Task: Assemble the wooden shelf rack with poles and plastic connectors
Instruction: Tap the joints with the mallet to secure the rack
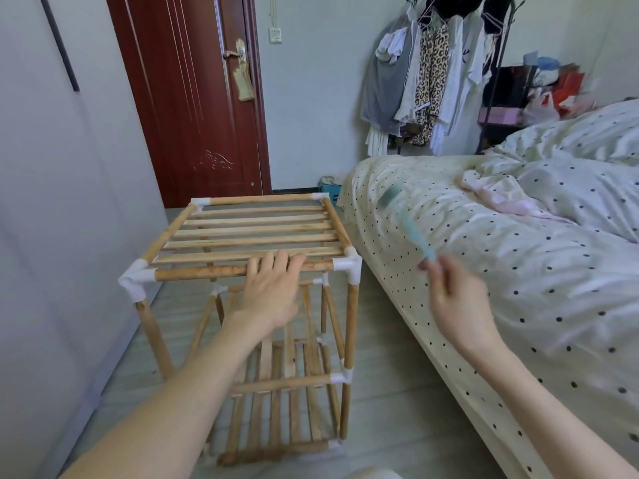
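The wooden shelf rack [207,271] stands upright on the floor, its poles joined by white plastic connectors [347,266] at the corners. Slatted shelves show at the top and lower down. My left hand [271,288] rests on the top front pole, fingers curled over it. My right hand [456,305] is raised beside the bed and pinches the end of a thin teal tool [411,226]; the tool is blurred by motion and points up and away over the bedsheet.
A bed [501,271] with a dotted sheet and rumpled duvet fills the right side, close to the rack. A grey wardrobe [52,202] stands at the left. A red-brown door [193,98] and a clothes stand [435,70] are behind.
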The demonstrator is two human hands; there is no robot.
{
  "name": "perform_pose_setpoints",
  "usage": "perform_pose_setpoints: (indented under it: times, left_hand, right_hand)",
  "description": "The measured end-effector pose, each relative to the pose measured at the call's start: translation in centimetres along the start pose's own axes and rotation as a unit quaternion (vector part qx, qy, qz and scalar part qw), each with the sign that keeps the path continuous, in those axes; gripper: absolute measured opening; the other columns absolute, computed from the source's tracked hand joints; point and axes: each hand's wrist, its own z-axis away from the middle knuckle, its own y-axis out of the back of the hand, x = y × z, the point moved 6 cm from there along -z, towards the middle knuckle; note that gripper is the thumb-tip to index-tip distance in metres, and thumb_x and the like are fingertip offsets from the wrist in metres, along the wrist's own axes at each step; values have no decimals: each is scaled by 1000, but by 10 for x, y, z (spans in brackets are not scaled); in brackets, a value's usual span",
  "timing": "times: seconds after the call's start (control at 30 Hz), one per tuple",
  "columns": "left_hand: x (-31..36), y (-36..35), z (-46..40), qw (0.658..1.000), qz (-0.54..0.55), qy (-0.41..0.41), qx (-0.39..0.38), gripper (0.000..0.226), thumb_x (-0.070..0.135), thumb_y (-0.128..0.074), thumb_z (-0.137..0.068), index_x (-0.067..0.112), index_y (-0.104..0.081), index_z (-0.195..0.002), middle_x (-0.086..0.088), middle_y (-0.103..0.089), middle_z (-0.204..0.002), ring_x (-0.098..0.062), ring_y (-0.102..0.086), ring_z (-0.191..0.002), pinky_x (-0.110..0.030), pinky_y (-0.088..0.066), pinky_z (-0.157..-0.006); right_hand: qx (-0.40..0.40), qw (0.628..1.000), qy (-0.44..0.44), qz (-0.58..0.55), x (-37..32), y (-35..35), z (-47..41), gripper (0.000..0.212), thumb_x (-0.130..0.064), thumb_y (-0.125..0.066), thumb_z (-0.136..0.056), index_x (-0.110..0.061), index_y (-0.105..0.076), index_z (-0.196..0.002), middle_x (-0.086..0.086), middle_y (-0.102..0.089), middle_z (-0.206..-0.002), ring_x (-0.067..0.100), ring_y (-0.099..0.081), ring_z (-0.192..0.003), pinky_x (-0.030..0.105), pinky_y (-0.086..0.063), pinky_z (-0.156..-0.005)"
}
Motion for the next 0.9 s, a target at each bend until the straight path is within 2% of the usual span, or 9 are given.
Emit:
perform_pose_setpoints:
  times: [0.07, 0.2, 0.3, 0.37, 0.53, 0.67, 0.8, 0.83, 0.9]
  left_hand:
    - [0, 1, 0, 1000, -4, 0, -10, 69, 7, -50, -81, 22, -22, -142, 0, -37, -126, -20, -33, -116, -35, -25, -101]
    - [1, 2, 1, 1000, -13, 4, -26, 71, 10, -52, -81, 23, -20, -143, 0, -36, -126, -21, -33, -117, -35, -24, -101]
    - [0, 3, 1, 1000, -15, 4, -22, 71, 11, -52, -81, 23, -19, -143, 0, -36, -126, -21, -33, -116, -35, -24, -100]
    - [0, 3, 1, 1000, -15, 4, -27, 71, 12, -52, -81, 22, -19, -143, -1, -36, -125, -21, -33, -116, -35, -25, -100]
    - [0, 1, -1, 999, -11, 5, -30, 72, 13, -55, -79, 23, -21, -142, 0, -37, -125, -21, -33, -116, -35, -25, -100]
    - [-1, 1, -2, 1000, -6, 2, -23, 70, 13, -55, -78, 23, -23, -140, -1, -38, -124, -21, -33, -116, -35, -25, -98]
    - [-1, 1, -2, 1000, -3, 0, -28, 69, 13, -55, -79, 23, -24, -140, 0, -38, -125, -21, -34, -116, -35, -25, -99]
    - [-1, 1, -2, 1000, 0, -1, -25, 69, 13, -55, -79, 23, -24, -140, 0, -38, -125, -21, -34, -116, -35, -25, -99]
    - [-1, 1, -3, 1000, 6, 0, -23, 68, 13, -55, -78, 22, -25, -139, 0, -38, -124, -21, -34, -116, -35, -25, -99]
  right_hand:
    - [123, 988, -28, -93, 1, 16, 3, 18, -17, -38, -99, -10, -53, -90, -4, -48, -58, 8, -48, -51, 29, -25, -51]
    - [-157, 985, -48, 52, 15, -32, 27, 25, -23, -41, -99, -4, -57, -96, 5, -54, -65, 35, -53, -69, 36, -39, -61]
    - [-14, 989, -125, -74, 32, -14, 18, 22, -21, -43, -98, -10, -58, -87, -2, -47, -59, 25, -45, -58, 34, -37, -60]
    - [73, 958, -194, -198, 33, -8, 23, 20, -21, -37, -99, -17, -50, -84, -2, -46, -61, 21, -43, -55, 35, -38, -60]
    - [-156, 986, -46, -44, 7, -40, 27, 22, -23, -43, -99, -11, -60, -93, -5, -48, -62, 31, -49, -64, 34, -34, -60]
    - [105, 987, -36, -114, -2, -5, 19, 18, -26, -40, -98, -13, -50, -90, -4, -47, -54, 23, -46, -49, 34, -28, -50]
    - [-178, 975, 20, 133, 23, -47, 53, 23, -29, -39, -99, -10, -52, -100, 13, -61, -70, 38, -57, -67, 38, -37, -57]
    - [-188, 973, 34, 127, 29, -47, 56, 24, -28, -42, -98, -9, -55, -101, 8, -59, -65, 33, -56, -62, 36, -37, -57]
    - [-65, 998, -6, -4, 33, -30, 49, 18, -23, -46, -97, -11, -58, -91, -4, -47, -53, 16, -46, -46, 33, -32, -51]
